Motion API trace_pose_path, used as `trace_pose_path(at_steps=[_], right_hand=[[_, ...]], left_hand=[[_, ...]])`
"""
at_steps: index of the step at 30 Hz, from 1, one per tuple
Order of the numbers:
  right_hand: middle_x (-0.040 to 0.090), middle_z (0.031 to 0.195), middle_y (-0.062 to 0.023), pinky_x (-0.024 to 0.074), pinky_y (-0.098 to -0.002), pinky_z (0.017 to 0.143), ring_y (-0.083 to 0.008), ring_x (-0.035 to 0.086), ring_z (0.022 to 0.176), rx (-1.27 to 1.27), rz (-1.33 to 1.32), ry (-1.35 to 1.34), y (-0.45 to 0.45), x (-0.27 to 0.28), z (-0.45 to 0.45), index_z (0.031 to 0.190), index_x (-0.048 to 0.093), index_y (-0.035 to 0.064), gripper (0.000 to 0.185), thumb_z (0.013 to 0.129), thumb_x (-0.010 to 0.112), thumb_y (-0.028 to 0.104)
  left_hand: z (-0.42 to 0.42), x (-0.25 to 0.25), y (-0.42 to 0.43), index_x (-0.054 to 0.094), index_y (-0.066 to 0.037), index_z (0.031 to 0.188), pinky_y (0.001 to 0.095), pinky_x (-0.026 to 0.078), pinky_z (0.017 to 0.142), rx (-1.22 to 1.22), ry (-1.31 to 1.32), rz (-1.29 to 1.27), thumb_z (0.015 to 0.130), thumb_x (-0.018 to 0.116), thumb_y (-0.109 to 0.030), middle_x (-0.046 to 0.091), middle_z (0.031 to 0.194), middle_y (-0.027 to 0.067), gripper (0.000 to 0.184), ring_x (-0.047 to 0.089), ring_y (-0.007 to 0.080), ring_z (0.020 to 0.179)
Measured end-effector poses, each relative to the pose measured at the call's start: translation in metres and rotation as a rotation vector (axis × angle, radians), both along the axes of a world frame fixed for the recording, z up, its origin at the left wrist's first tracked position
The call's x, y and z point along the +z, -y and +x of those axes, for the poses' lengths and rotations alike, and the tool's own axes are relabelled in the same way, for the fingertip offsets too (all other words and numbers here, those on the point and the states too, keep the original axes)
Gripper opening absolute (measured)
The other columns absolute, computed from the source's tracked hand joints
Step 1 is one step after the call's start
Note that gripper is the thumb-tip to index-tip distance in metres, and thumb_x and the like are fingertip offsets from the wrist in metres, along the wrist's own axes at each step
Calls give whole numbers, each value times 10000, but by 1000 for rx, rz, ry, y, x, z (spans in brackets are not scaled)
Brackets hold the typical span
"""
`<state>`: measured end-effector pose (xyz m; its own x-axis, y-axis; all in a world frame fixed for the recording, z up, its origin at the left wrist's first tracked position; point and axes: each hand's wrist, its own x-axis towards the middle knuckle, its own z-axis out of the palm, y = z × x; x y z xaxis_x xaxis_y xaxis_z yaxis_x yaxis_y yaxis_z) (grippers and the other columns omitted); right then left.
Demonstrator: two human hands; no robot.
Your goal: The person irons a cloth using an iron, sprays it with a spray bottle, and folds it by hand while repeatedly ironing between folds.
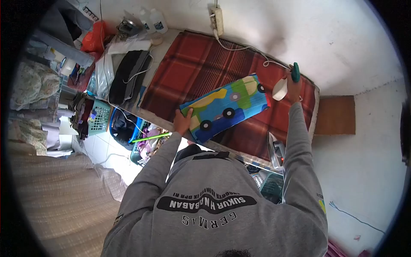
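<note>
A folded blue cloth printed with colourful cars lies at a slant on the red plaid cover. My left hand is at its left end, with the thumb on top and the fingers closed on the edge. Off the cloth's right end, my right hand is wrapped round what looks like a spray bottle, with a white body and a green top. An iron rests near the front right edge of the cover, beside my right forearm.
A power strip hangs on the wall, with a white cord running along the back edge. Dark folded clothes lie at left, and white bottles stand behind. Baskets of laundry stand on the floor. A brown board is at right.
</note>
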<state>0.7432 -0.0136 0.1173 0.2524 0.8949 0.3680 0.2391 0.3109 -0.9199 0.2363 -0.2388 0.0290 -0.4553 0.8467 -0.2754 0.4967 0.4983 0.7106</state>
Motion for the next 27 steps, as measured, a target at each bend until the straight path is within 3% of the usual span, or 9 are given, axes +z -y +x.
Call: trace_pose_path(at_steps=[2, 5, 9, 11, 14, 18, 20, 23, 27], right_hand=[[679, 866, -3, 514, -302, 664, -93, 624, 757, -32, -132, -91, 19, 26, -12, 1213, 734, 31, 431, 1013, 781, 410], [668, 813, 4, 510, -307, 662, -87, 611, 736, -239, -99, 28, 34, 26, -22, 1178, 753, 34, 404, 1019, 775, 405], [679, 825, -7, 501, -315, 660, -95, 606, 735, -351, -53, 58, 45, -1, -12, 1178, 761, 37, 446, 996, 793, 442], [677, 808, -13, 492, -329, 661, -112, 604, 722, -538, 42, 182, 33, -33, 5, 1146, 759, 31, 468, 971, 812, 462], [758, 1002, -41, 526, -331, 784, -134, 669, 871, -496, -205, 142, 48, -30, 6, 1204, 779, 87, 459, 984, 782, 490], [740, 981, -15, 511, -305, 777, -116, 650, 856, -408, -220, 115, 58, -39, 13, 1121, 769, 59, 440, 971, 808, 471], [732, 1087, -60, 559, -354, 791, -145, 683, 905, -497, -286, 239, 55, -68, 31, 1217, 721, 10, 478, 953, 843, 389], [723, 970, -10, 507, -316, 737, -101, 632, 859, -428, -105, 91, 73, -32, 6, 1195, 764, 17, 465, 961, 836, 412], [734, 1002, -22, 524, -340, 755, -110, 643, 886, -352, 22, -23, 71, 2, -9, 1243, 763, 15, 511, 968, 818, 442]], left_hand=[[4, 5, 4, 531, 49, 1227, 538, 533, 932, -22, -150, 89, 928, 808, -508, 684, 1117, 332, 690, 673, 499, 1107], [7, 5, 9, 527, 25, 1243, 550, 526, 926, -23, -152, 175, 905, 833, -494, 693, 1106, 295, 691, 682, 486, 1076], [-1, -5, 6, 532, 15, 1280, 547, 523, 941, 17, -92, 228, 878, 860, -476, 699, 1126, 281, 714, 689, 469, 1083], [-8, -6, 1, 535, -5, 1332, 542, 528, 945, -89, -252, 340, 849, 884, -463, 703, 1162, 278, 752, 696, 464, 1097], [-14, 8, -4, 555, -35, 1355, 527, 529, 966, -142, -51, 256, 833, 894, -453, 691, 1184, 264, 750, 678, 465, 1132], [-26, 18, -9, 594, -48, 1311, 524, 523, 968, -276, 74, 77, 836, 893, -443, 671, 1166, 239, 686, 656, 454, 1121], [-24, 13, -6, 630, -45, 1256, 521, 522, 952, -342, -281, 347, 845, 886, -428, 653, 1135, 227, 617, 644, 427, 1092], [-23, 19, -7, 641, -46, 1237, 522, 518, 935, -334, -158, 229, 845, 888, -419, 641, 1127, 228, 595, 639, 414, 1062], [-19, 42, -13, 653, -38, 1205, 509, 539, 915, -339, -137, 286, 843, 891, -394, 687, 1087, 227, 561, 684, 405, 1045]])
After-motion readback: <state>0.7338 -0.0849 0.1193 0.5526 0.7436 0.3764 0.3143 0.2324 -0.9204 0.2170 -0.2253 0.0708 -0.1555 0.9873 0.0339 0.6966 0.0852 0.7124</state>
